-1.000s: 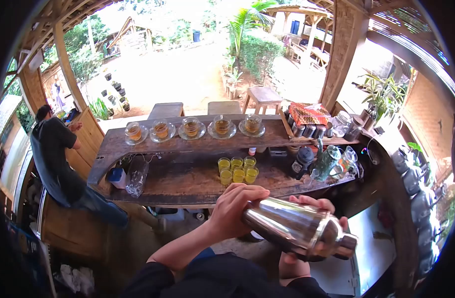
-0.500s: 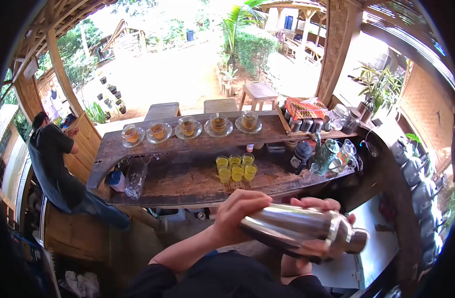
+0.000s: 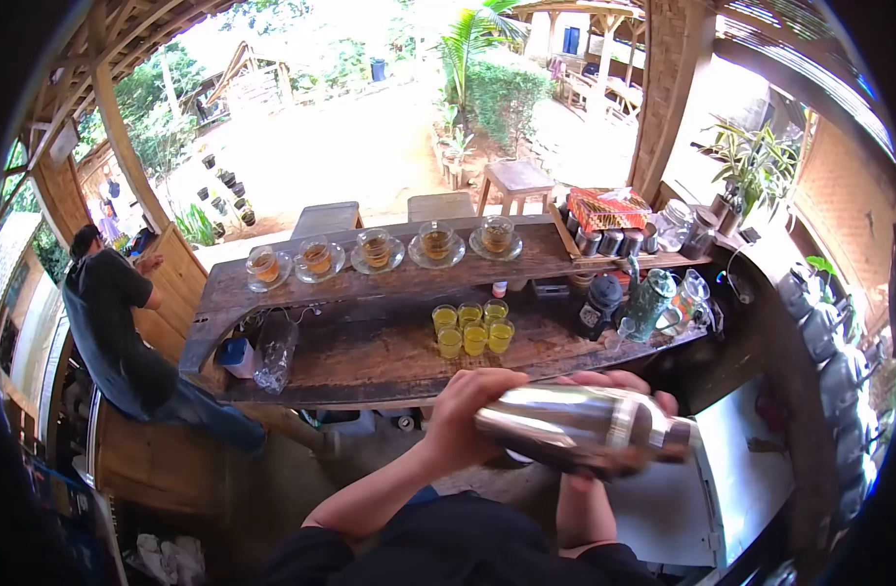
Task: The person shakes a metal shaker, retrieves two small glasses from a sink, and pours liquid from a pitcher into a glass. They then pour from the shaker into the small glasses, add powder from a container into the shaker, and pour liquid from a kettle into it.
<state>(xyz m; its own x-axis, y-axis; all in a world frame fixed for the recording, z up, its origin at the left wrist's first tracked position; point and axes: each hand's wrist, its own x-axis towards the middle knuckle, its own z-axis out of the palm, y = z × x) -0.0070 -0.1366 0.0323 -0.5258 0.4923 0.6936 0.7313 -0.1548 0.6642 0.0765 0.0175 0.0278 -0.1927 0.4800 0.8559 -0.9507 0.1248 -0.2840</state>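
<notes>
A shiny metal cocktail shaker (image 3: 565, 420) lies nearly level in front of my body, its capped end to the right and slightly blurred. My left hand (image 3: 468, 415) grips the wide base end. Around the far side and the cap end wraps my right hand (image 3: 629, 391), its fingers showing over the top; part of it is hidden behind the metal. Just beyond the shaker, several small glasses of yellow-green liquid (image 3: 474, 338) stand grouped on the wooden counter (image 3: 370, 366).
Several cups of amber drink on saucers (image 3: 375, 251) line the raised shelf. At the right are a red patterned box (image 3: 604, 208), a dark grinder-like jar (image 3: 600, 305) and a green pitcher (image 3: 651, 303). A person in dark clothes (image 3: 116, 313) leans at the left.
The shaker has shifted slightly left and lies closer to level, with both hands still around it. The counter and its items appear a little further right in the view.
</notes>
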